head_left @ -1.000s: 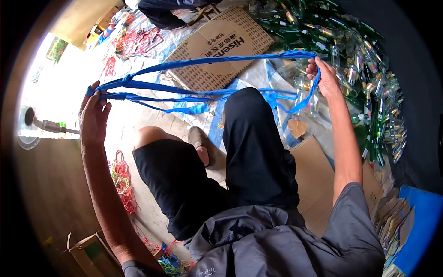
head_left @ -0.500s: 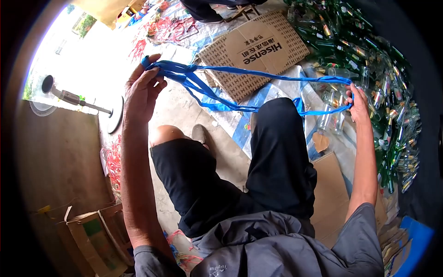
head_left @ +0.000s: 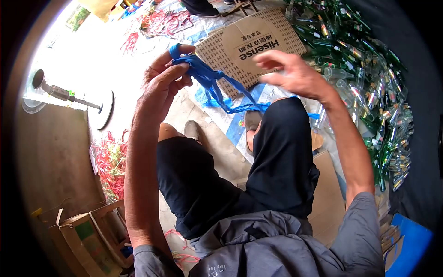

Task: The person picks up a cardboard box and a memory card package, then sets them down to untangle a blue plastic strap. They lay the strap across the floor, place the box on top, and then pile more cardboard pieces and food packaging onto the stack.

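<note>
My left hand (head_left: 166,76) is closed on one end of a long, soft blue strip (head_left: 203,74), with a loop of it round a finger. From there the strip hangs in loose folds and runs across toward my raised knee, passing partly out of sight behind it. My right hand (head_left: 295,74), slightly blurred, is in the air to the right of the strip. Its thumb and fingers are apart and hold nothing. Behind it lies a flattened Hisense cardboard box (head_left: 249,41).
Many green and clear bottles (head_left: 360,69) are heaped on the right. A standing fan (head_left: 69,94) is at the left, near tangled red and white strips (head_left: 110,161). At the lower left stand cardboard boxes (head_left: 87,235). Another person's leg (head_left: 200,7) shows at the top.
My right hand has let go of the strip's far end and moved left and up. The strip, stretched between both hands before, now sags. My left hand has shifted right.
</note>
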Available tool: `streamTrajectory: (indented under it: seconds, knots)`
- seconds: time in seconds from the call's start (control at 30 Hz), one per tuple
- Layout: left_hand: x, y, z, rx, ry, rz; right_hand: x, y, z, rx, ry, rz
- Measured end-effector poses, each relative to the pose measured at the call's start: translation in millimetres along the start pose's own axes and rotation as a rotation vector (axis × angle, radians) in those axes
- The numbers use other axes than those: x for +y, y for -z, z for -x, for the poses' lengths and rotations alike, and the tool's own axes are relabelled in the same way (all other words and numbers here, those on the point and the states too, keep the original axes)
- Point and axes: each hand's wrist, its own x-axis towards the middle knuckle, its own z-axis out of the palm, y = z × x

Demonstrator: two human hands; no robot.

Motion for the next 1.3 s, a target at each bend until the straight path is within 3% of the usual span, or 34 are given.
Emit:
streamTrajectory:
  seconds: [0.07,0.23,0.5,0.83,0.93,1.07,1.3]
  knots:
    - [-2,-4,1,-0.004,0.005,-0.025,-20,-25,-25,-0.116,0.014,0.107]
    - [-7,-5,5,-0.022,0.019,-0.029,-8,-57,-62,-0.282,-0.098,-0.121]
    - [-23,6,8,0.045,0.044,-0.027,-10,-72,-50,-0.152,-0.247,-0.478]
    - [-54,32,15,0.130,0.107,0.251,6,-55,-48,0.096,-0.152,-0.507]
    - [-59,28,16,0.260,0.162,0.269,4,-52,-48,0.120,-0.152,-0.463]
    - [-70,36,19,0.286,0.271,0.150,3,-49,-46,0.138,-0.165,-0.545]
    - [-78,36,28,0.317,0.277,0.089,-6,-46,-43,0.138,-0.157,-0.481]
